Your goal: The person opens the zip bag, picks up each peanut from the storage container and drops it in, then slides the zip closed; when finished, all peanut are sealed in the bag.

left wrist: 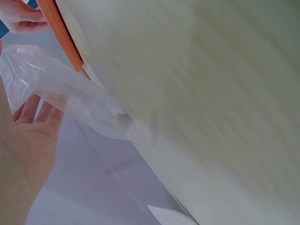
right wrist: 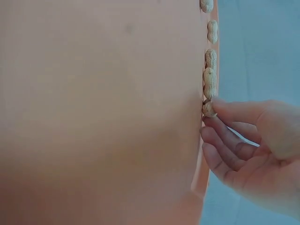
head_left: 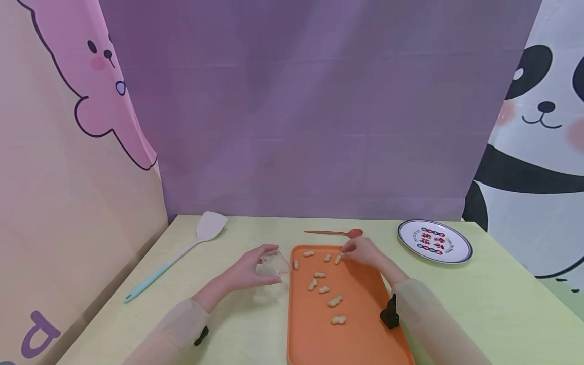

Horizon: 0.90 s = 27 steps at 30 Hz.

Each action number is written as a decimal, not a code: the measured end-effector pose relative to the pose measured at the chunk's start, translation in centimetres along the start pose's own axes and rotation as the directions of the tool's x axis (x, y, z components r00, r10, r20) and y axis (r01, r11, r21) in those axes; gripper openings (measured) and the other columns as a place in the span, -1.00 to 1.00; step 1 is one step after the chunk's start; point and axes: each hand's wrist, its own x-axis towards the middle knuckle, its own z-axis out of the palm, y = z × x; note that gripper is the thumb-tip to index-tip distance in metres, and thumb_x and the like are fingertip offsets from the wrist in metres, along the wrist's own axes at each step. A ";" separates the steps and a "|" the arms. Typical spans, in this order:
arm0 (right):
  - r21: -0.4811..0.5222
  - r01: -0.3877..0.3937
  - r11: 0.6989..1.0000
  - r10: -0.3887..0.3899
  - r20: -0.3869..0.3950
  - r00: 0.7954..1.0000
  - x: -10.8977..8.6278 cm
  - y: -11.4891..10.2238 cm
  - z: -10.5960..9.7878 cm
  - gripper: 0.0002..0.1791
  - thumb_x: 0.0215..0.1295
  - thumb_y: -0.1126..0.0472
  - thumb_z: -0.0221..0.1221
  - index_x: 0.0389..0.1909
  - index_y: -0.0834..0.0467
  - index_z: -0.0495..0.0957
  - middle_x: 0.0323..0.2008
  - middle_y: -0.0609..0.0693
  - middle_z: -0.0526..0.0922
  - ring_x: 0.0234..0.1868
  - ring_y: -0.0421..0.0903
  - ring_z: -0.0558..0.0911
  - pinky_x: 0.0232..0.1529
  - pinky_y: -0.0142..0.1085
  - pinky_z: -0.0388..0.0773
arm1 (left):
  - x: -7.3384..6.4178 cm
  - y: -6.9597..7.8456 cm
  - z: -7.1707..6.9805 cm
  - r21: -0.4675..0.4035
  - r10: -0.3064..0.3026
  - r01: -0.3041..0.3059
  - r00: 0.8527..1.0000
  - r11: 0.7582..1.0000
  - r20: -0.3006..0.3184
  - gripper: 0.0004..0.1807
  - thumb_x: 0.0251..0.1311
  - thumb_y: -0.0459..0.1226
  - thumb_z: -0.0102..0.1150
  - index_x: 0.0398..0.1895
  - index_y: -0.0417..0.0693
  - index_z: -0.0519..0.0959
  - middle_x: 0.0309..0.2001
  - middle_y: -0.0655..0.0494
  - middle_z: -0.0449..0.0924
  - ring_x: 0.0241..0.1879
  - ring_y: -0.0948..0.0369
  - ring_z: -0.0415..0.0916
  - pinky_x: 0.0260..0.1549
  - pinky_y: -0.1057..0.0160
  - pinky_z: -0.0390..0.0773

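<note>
My left hand (head_left: 252,269) holds a clear plastic bag (left wrist: 79,93), thumb and fingers spread around its mouth, just left of the orange tray (head_left: 365,304). A small brownish patch shows at the bag's lower end; what it is I cannot tell. Over the tray's far right corner, my right hand (head_left: 363,251) pinches a peanut (right wrist: 209,109) between thumb and fingertip, low against the tray. Several other unshelled peanuts lie scattered on the tray, among them one peanut (head_left: 338,320) nearest me and another (head_left: 308,254) by the far edge.
Behind the tray lies a reddish-brown spoon (head_left: 355,233). A white plate (head_left: 412,243) with red lettering and a dark rim is at the back right. A spatula (head_left: 211,226) with a pale blue handle lies on the left of the table (head_left: 246,324). A purple cloth (head_left: 319,111) hangs behind.
</note>
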 end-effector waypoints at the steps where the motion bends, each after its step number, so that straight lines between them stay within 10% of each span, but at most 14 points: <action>1: 0.002 -0.008 1.000 0.008 0.010 1.000 0.0 0.0 0.0 -0.80 0.14 0.29 0.26 -0.25 0.33 0.66 -0.30 0.15 0.71 -0.26 0.05 0.62 -0.26 -0.21 0.56 | 0.0 0.0 0.0 -0.001 0.000 0.000 1.000 1.000 0.001 -0.14 -0.03 0.05 0.36 0.34 0.04 0.24 0.26 0.13 0.39 0.27 0.14 0.30 0.19 0.06 0.38; 27: 0.024 -0.110 0.994 0.107 0.098 0.989 -0.3 -0.2 -0.2 -0.80 0.19 0.23 0.24 -0.26 0.29 0.68 -0.45 0.07 0.67 -0.52 -0.20 0.45 -0.47 -0.36 0.40 | -0.1 0.1 0.0 -0.001 -0.005 0.005 1.000 1.000 -0.008 -0.14 -0.04 0.05 0.38 0.34 0.02 0.25 0.26 0.13 0.38 0.27 0.14 0.30 0.18 0.07 0.39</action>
